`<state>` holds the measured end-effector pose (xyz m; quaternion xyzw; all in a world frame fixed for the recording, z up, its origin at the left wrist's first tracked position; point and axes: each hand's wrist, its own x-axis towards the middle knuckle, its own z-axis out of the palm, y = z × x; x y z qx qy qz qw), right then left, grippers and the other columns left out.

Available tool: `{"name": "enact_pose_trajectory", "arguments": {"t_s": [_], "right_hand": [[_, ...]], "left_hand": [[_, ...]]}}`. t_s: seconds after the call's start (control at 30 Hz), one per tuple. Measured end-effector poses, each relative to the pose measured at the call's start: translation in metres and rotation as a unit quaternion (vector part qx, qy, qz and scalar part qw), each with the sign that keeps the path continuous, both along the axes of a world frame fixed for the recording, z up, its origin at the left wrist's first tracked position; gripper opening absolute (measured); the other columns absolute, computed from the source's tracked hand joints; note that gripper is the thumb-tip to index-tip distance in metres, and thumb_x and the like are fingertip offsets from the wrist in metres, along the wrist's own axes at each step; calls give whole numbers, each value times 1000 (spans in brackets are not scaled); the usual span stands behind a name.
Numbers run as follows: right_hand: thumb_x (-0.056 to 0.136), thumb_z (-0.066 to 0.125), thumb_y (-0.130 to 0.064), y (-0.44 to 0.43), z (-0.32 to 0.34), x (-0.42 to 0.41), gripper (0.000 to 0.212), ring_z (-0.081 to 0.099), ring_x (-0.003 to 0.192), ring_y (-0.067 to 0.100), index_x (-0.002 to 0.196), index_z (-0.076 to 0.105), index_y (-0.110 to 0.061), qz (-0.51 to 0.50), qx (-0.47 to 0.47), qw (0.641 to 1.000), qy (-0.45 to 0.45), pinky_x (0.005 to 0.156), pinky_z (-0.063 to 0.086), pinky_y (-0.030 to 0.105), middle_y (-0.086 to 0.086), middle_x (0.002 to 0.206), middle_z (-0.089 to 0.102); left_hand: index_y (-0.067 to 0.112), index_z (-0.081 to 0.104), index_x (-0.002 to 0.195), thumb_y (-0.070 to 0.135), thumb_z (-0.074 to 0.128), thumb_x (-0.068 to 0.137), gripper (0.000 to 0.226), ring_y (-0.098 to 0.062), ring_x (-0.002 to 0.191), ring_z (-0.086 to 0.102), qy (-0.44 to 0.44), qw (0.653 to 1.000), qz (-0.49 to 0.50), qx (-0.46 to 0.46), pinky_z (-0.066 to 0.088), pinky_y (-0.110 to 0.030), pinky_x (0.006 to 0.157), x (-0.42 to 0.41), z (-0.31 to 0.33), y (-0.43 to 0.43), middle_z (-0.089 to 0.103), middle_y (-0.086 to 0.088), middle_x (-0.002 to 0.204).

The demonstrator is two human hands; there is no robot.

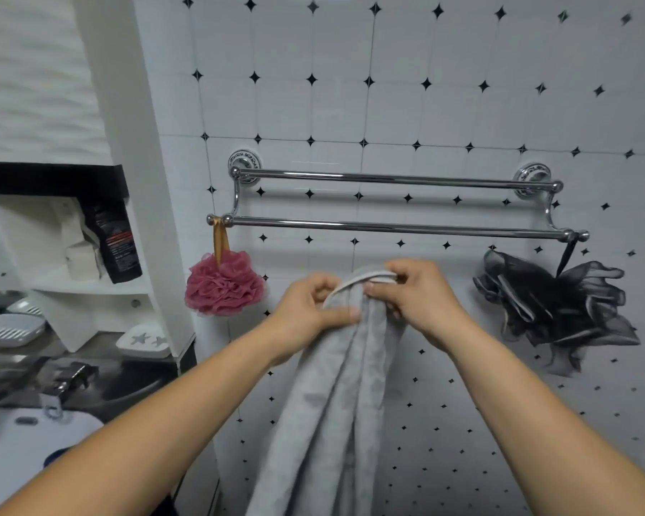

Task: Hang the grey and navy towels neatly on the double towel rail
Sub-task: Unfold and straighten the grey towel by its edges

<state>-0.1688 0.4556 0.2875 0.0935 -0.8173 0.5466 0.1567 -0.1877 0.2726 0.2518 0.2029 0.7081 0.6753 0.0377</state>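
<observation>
Head view: grey towel (pixel 336 385) hangs bunched at 6 o'clock, below bare double towel rail (pixel 388 227) at 12. Left hand (pixel 306 310) and right hand (pixel 414 296) each pinch hemmed top edge, grip clenched on cloth. Likely soft, limp, light; best held by hem corners.

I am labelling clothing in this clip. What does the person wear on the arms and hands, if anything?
Nothing worn shows. The left forearm and right forearm are bare to the frame edge, no sleeve in view. The left hand and right hand have no gloves, and no ring, watch or bracelet is visible.
</observation>
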Motion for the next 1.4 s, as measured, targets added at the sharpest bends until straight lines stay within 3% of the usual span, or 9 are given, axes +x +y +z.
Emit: {"name": "enact_pose_trajectory", "arguments": {"t_s": [0.13,0.3,0.47,0.57,0.67,0.77,0.9,1.03,1.4], "right_hand": [[80,72,-4,18,19,-2,24,42,38,1,61,67,-19,-30,-83,995,36,37,34,16,-11,41,50],[82,60,4,55,30,-13,40,44,37,1,64,73,-29,-123,-116,984,50,36,35,15,-10,42,55],[79,68,-2,69,6,-23,24,47,41,8,61,68,-18,-184,-71,980,-11,43,40,20,-9,42,53],[73,77,-10,62,-16,-25,14,58,65,20,81,66,-13,-212,18,974,-78,64,48,29,5,72,65],[69,85,-14,46,-31,-23,49,60,57,19,105,53,-21,-181,19,969,-164,58,48,27,10,81,66],[71,84,-11,37,-32,-19,34,51,39,11,96,61,-7,-120,-53,977,-167,43,44,24,10,64,64],[74,80,-9,29,-22,-3,12,44,38,7,75,68,-6,-54,-113,986,-111,37,37,19,11,64,62],[81,74,-6,11,-19,20,12,46,42,10,91,71,-12,64,-105,988,-97,41,41,21,5,60,61],[76,77,-5,-4,-27,42,32,56,49,12,107,69,-8,124,-139,976,-111,49,50,24,8,68,68]], "left_hand": [[0,69,104,9,83,73,35,-26,99,70,-89,986,-66,-126,56,-42,89,15,-75,-24,74,-13,108],[-6,66,85,13,84,73,28,-26,82,64,-155,963,-63,-209,52,-37,78,20,-121,-69,68,-18,89],[-4,73,97,12,75,82,22,-41,90,69,-213,976,20,-46,54,-46,83,17,-84,-80,71,-29,101],[-9,70,95,10,68,87,20,-33,79,71,-229,972,14,58,59,-39,70,19,-50,-53,71,-29,94],[-6,64,87,8,65,90,14,-26,64,69,-273,950,56,144,61,-38,61,19,-19,-17,69,-19,73],[-4,59,88,0,58,94,8,-17,42,64,-314,919,103,215,56,-34,40,17,-3,8,63,-9,51],[-4,56,90,-2,51,97,9,-21,41,66,-313,912,115,240,56,-34,40,17,1,25,66,-14,57],[-6,57,94,4,48,100,15,-24,50,70,-290,914,128,253,57,-29,44,21,7,35,68,-22,81],[-3,47,93,7,39,104,17,-27,51,71,-273,886,159,341,58,-36,42,44,16,34,68,-19,54]]}}
